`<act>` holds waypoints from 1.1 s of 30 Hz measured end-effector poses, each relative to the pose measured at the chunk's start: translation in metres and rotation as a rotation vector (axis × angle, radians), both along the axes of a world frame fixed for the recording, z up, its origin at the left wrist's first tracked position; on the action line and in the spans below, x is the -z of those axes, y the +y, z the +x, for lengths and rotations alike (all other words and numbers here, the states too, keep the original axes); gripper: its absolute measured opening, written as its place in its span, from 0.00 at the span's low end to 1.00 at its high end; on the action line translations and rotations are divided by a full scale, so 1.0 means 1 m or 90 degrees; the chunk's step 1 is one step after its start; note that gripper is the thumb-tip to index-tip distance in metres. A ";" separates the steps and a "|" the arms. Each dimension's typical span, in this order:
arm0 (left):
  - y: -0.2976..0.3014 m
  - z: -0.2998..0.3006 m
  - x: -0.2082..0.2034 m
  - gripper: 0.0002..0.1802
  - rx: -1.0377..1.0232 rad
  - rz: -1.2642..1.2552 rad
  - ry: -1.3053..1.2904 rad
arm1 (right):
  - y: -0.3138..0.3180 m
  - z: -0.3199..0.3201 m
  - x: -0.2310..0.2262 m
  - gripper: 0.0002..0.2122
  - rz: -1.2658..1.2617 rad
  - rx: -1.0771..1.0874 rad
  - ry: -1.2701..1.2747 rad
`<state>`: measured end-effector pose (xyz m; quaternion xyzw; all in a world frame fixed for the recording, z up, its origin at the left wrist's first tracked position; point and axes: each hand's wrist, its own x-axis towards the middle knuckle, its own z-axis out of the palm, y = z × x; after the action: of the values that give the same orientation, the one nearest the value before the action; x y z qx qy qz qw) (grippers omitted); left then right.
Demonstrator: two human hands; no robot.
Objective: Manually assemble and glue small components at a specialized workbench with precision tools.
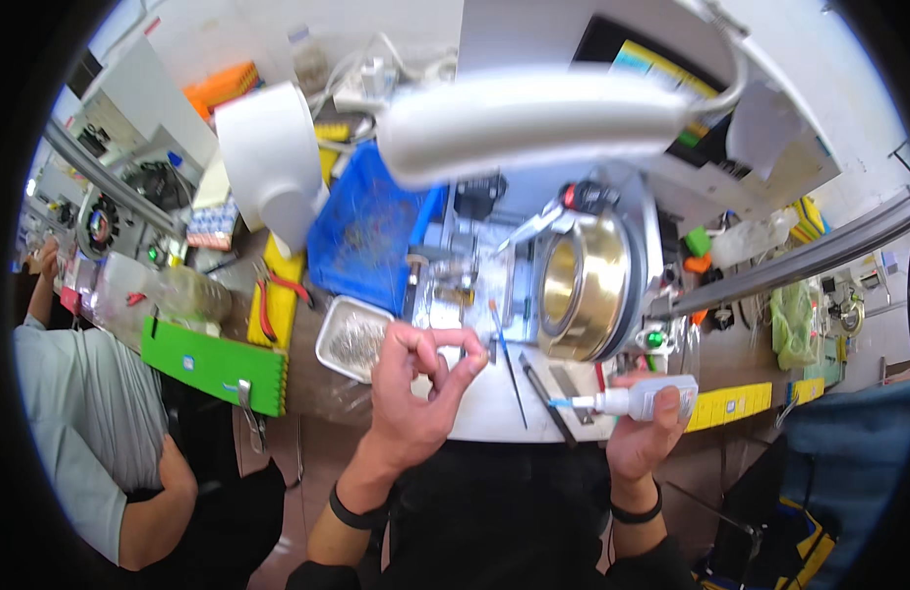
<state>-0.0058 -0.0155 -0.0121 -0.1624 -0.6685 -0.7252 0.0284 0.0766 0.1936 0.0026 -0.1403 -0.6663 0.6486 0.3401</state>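
Note:
My left hand is raised over the near edge of the white work surface. Its thumb and forefinger are pinched together, and whatever sits between them is too small to make out. In my right hand lies a small white squeeze bottle, tipped on its side, its thin nozzle with a blue tip pointing left. Between the hands rest a slim blue-handled brush and a dark, narrow tool. A white tray of small metal pieces stands just beyond my left hand.
A large brass-coloured ring stands on the machine behind the tools. At the back left are a blue bin and red-handled pliers. A white lamp hangs overhead. Another person sits at the left, beside a green panel.

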 end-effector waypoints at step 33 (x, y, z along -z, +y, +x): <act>0.004 0.000 -0.005 0.21 -0.031 0.013 0.000 | 0.344 -0.120 -0.145 0.34 0.584 0.422 -0.419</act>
<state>-0.0058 -0.0115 -0.0075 -0.1458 -0.6645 -0.7314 0.0476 -0.0430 0.5381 0.1472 -0.3700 -0.8663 0.0823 0.3252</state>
